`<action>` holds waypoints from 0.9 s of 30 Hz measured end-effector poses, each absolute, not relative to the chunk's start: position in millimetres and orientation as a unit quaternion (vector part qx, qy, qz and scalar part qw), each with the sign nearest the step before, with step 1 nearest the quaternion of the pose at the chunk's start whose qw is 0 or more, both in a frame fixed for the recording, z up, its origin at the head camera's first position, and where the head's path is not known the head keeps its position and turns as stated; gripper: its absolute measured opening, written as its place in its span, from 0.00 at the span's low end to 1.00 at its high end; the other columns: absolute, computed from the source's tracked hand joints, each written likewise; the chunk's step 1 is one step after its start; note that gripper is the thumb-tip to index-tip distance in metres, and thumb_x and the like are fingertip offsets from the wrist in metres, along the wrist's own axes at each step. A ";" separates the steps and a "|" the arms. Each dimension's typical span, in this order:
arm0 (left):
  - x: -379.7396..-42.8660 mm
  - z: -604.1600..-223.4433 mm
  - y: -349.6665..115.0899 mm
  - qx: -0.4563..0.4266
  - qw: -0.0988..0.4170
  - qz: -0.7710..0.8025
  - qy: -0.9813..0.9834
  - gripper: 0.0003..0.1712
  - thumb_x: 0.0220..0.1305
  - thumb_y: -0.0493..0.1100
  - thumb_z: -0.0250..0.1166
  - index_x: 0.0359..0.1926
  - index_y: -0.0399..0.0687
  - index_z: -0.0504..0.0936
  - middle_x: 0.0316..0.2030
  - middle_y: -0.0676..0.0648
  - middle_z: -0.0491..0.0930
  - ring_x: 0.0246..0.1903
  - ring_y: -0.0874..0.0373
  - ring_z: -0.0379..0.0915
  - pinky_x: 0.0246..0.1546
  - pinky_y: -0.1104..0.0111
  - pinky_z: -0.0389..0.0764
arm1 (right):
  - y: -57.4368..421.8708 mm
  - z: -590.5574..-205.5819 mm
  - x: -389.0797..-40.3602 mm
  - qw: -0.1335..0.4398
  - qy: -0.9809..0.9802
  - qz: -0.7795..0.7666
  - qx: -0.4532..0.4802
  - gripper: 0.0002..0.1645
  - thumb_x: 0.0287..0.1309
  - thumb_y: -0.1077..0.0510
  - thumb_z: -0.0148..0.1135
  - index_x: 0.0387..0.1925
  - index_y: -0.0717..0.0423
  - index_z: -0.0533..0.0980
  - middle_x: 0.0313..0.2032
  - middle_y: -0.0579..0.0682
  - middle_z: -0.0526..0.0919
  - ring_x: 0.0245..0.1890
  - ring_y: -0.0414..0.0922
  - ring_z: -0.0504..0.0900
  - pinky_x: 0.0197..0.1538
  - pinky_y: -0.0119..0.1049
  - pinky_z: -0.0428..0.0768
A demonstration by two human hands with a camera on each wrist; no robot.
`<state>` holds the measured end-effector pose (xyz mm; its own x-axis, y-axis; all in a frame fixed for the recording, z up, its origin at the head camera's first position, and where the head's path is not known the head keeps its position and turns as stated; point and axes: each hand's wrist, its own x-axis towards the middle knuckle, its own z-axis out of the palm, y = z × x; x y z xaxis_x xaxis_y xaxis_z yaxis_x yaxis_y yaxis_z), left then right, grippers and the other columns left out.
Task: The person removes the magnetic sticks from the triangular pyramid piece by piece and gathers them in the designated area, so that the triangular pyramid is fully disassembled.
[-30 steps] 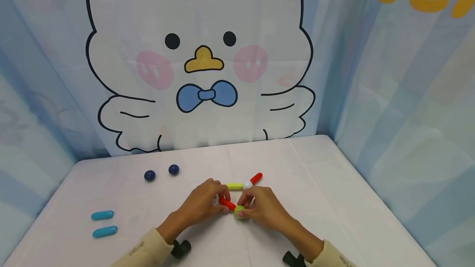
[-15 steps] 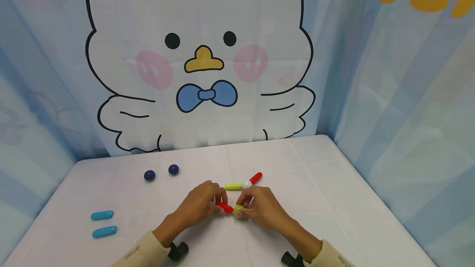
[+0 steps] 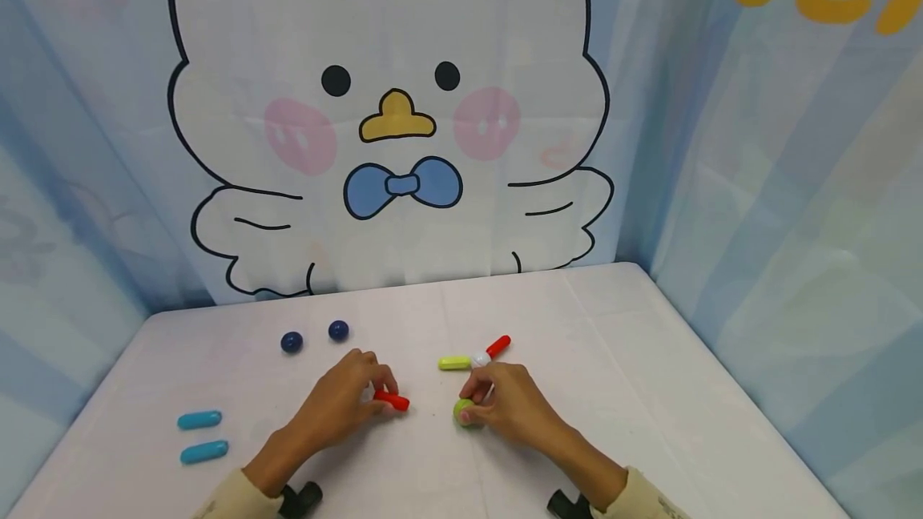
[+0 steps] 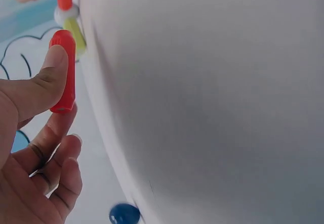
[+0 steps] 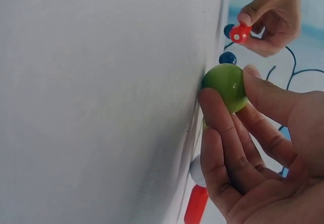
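Between the thumb and fingers of my left hand (image 3: 339, 399) is a short red rod (image 4: 70, 77), held above the table. In the right wrist view its end shows a small pale spot. My right hand (image 3: 513, 403) pinches a green ball (image 5: 225, 84) with thumb and fingertips, low over the tabletop. A gap separates the red rod from the green ball. Behind my right hand lies a joined piece: a yellow-green rod (image 3: 454, 363), a white ball (image 3: 481, 360) and another red rod (image 3: 498, 345).
Two dark blue balls, a left one (image 3: 292, 342) and a right one (image 3: 338, 331), sit at the back left of the white table (image 3: 613, 327). Two light blue rods, one farther (image 3: 199, 420) and one nearer (image 3: 204, 452), lie at the left. Printed curtains stand around the table.
My left hand has moved left with the red rod, away from the green ball that the rod's end met earlier. The right hand has stayed in place with the ball.
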<state>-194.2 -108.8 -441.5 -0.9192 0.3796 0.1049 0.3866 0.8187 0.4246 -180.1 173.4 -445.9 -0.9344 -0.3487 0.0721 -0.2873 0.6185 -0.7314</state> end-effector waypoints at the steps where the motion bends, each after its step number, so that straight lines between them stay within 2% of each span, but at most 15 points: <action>1: -193.6 -441.1 -113.8 -0.193 0.009 -0.220 -0.956 0.14 0.54 0.41 0.83 0.34 0.65 0.87 0.31 0.61 0.75 0.39 0.63 0.67 0.42 0.68 0.77 | 173.3 -446.1 -180.0 0.037 0.899 -0.400 -0.177 0.12 0.50 0.60 0.85 0.33 0.49 0.86 0.29 0.41 0.82 0.29 0.37 0.78 0.34 0.28 0.77; 6: -193.1 -440.5 -138.9 -0.154 0.012 -0.189 -0.970 0.13 0.56 0.42 0.82 0.36 0.65 0.87 0.31 0.60 0.75 0.39 0.61 0.68 0.43 0.65 0.79 | 172.5 -445.7 -179.2 0.043 0.900 -0.399 -0.172 0.12 0.51 0.58 0.84 0.34 0.49 0.86 0.29 0.40 0.82 0.30 0.36 0.78 0.34 0.27 0.78; 15: -195.5 -438.7 -183.2 -0.117 -0.007 -0.156 -0.981 0.11 0.57 0.43 0.82 0.38 0.59 0.88 0.33 0.55 0.79 0.41 0.56 0.71 0.47 0.57 0.84 | 169.3 -444.5 -179.2 0.053 0.909 -0.387 -0.148 0.12 0.53 0.54 0.84 0.34 0.46 0.85 0.27 0.39 0.81 0.29 0.37 0.78 0.32 0.28 0.77; 27: -198.4 -434.8 -213.6 -0.084 -0.017 -0.118 -0.989 0.11 0.57 0.42 0.81 0.38 0.53 0.87 0.30 0.52 0.79 0.36 0.54 0.69 0.42 0.57 0.79 | 154.8 -446.2 -181.4 0.021 0.920 -0.368 -0.136 0.10 0.55 0.51 0.83 0.30 0.45 0.85 0.20 0.38 0.78 0.25 0.36 0.75 0.30 0.29 0.73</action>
